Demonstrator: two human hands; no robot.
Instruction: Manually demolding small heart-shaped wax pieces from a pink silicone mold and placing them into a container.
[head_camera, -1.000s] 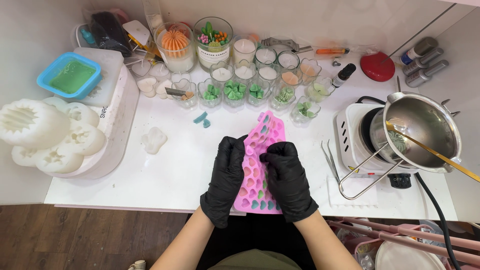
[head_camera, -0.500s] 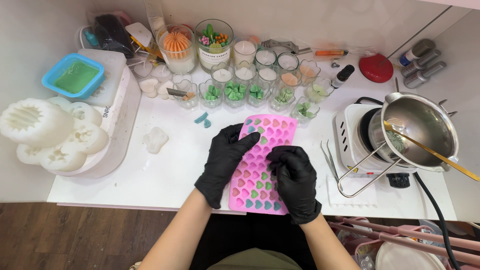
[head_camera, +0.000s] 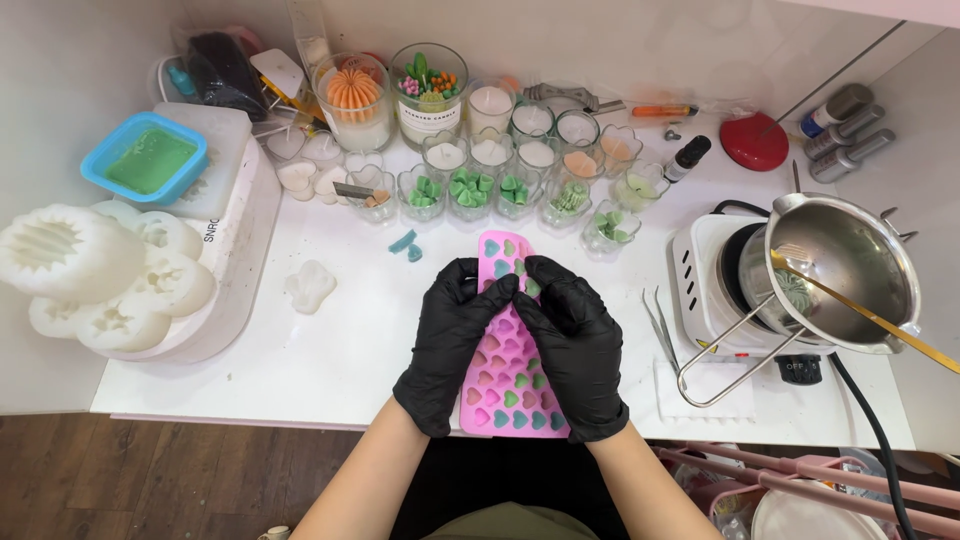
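A pink silicone mould (head_camera: 510, 385) with several small heart-shaped cavities, some filled with green, blue and orange wax, lies on the white table (head_camera: 340, 350) in front of me. Both hands wear black gloves. My left hand (head_camera: 452, 335) grips the mould's left side, fingers curled onto its upper part. My right hand (head_camera: 572, 340) grips the right side, its fingertips meeting the left hand's near the top of the mould. The mould's middle is hidden under my hands.
Several small glass cups (head_camera: 470, 185) with green and white wax stand behind the mould. A metal pot (head_camera: 850, 265) sits on a white hot plate (head_camera: 705, 285) at right, tweezers (head_camera: 662, 325) beside it. White flower moulds (head_camera: 100, 275) and a blue tray (head_camera: 145, 160) are at left.
The mould was bent upright between my hands, then laid flat. Both hands have now moved inward over its upper part, fingertips meeting.
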